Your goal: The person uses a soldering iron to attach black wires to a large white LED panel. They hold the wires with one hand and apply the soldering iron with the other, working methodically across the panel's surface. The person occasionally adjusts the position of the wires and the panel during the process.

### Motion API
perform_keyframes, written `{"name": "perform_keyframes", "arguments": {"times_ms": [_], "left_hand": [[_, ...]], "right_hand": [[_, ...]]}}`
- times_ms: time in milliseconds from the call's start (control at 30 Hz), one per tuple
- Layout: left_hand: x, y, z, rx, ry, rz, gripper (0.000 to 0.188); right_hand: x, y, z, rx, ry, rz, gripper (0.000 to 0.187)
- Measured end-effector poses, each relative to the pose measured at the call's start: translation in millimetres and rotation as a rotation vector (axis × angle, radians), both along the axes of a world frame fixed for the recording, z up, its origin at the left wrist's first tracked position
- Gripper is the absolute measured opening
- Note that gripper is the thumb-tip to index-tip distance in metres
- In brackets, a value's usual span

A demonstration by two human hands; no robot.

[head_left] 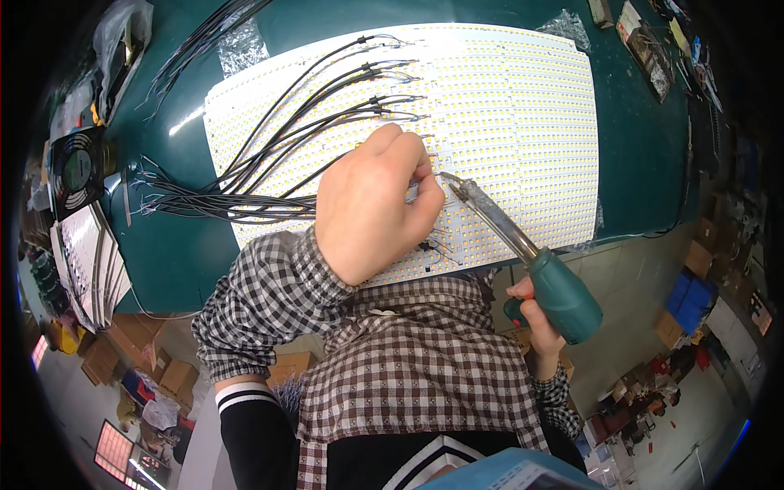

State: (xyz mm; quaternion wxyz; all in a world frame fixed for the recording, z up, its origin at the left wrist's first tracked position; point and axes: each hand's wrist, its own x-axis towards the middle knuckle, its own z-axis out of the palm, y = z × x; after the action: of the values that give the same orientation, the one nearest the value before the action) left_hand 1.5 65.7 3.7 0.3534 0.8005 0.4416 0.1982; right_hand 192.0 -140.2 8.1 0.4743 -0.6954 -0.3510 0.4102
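Observation:
A white panel of LED boards (523,122), dotted with rows of small yellow chips, lies on the green table. Above its middle is my left hand (367,204), thumb and forefinger pinched at the board; a black cable's wire end seems to be between them, though the fingers mostly hide it. My right hand (543,327) grips the green handle of a soldering gun (563,298). Its tip reaches the panel just right of my left fingertips. Several black cables (306,98) run across the panel's left part, their thin wire ends at the board joints.
Loose cable ends (159,192) spread over the green table (163,269) on the left. Beside them are a black fan (79,169) and a stack of white strips (90,257). Another cable bundle (200,45) lies at the back. Clear tape (242,51) sits by the panel's far-left corner.

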Motion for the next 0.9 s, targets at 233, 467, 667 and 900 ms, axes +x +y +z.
{"name": "perform_keyframes", "arguments": {"times_ms": [233, 467, 667, 900], "left_hand": [[0.7, -0.4, 0.3, 0.002, 0.014, 0.006, 0.010], [0.6, -0.3, -0.5, 0.008, 0.011, 0.006, 0.010], [0.2, -0.2, -0.2, 0.005, 0.015, 0.002, 0.010], [-7.0, -1.2, 9.7, 0.214, -0.072, -0.027, 0.010]], "right_hand": [[0.4, 0.0, 0.2, -0.010, 0.007, 0.009, 0.024], [1.1, -3.3, -1.9, 0.008, 0.008, -0.002, 0.025], [2.6, -4.2, -1.3, 0.009, 0.004, -0.008, 0.024], [5.3, -3.7, 3.5, 0.074, 0.012, 0.002, 0.036]]}}
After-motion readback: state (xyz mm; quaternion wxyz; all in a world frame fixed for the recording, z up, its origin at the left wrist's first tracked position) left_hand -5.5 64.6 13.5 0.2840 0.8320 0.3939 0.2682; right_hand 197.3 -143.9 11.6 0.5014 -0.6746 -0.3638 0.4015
